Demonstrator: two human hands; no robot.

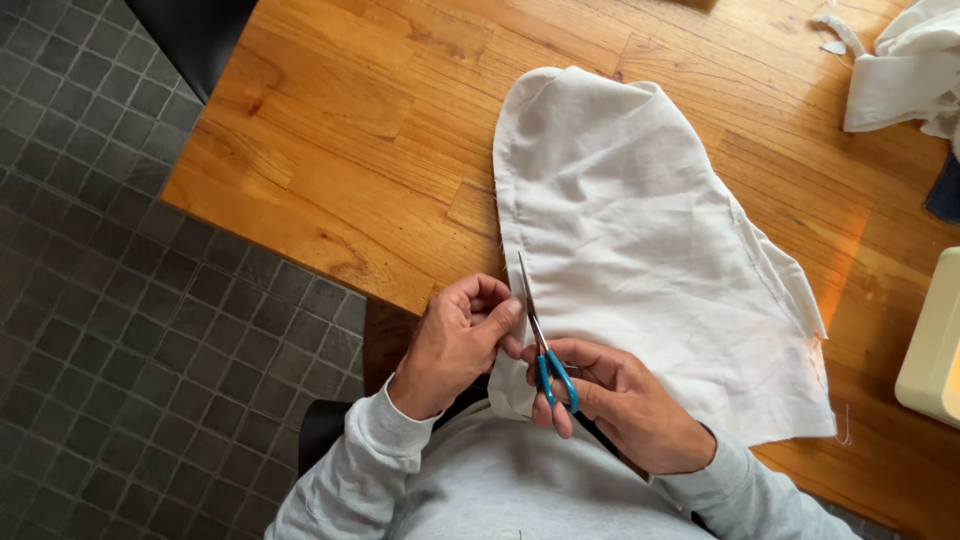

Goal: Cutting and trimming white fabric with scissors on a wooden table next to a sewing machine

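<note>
Right hand [625,400] curled around blue scissors [545,345], blades pointing up along the white cloth [640,240] edge on the wooden table [330,150]. Left hand [455,340] bent, fingers pinching that cloth edge.

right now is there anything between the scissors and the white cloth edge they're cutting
Nothing visible. The right hand holds the blue-handled scissors with the blades right at the left edge of the white cloth, and the left hand pinches that edge beside the blades, not across them. The wooden table beyond is bare.
</note>
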